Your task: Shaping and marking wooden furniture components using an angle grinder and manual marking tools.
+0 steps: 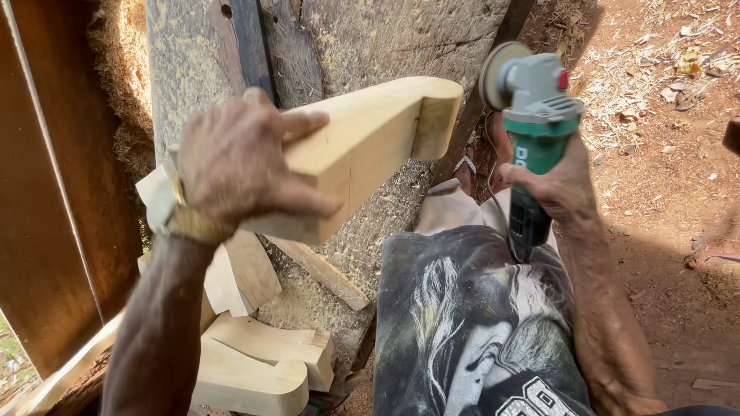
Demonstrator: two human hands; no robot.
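A broad, rough workbench (362, 46) of weathered grey planks, dusted with sawdust, filled the upper middle of the view, with a dark reddish wooden board (54, 192) standing along the left edge and bare reddish ground (663, 192) strewn with wood chips on the right. The person's lap lay below, covered by a dark printed shirt (470, 323). Across the bench, lifted clear of its surface and tilted upward to the right, was a pale carved wooden piece (370, 142) with a thick body and a rounded, hooked end. The left hand (239, 166) clasped this piece firmly from above near its lower left part, fingers wrapped over the top face and thumb along the side, with a pale wristwatch (166, 204) on the wrist. Below it, at the bench's lower left, a heap of similar shaped wooden pieces (254, 362) rested against one another, and a thin wood strip (324, 270) lay slanted on the bench just beside them. The right hand (555, 189) was closed tightly round the body of a green and grey angle grinder (532, 115), held upright with its head uppermost. The grinder's round disc (497, 73) faced left, near the hooked end of the carved piece but apart from it, with a visible gap between them.
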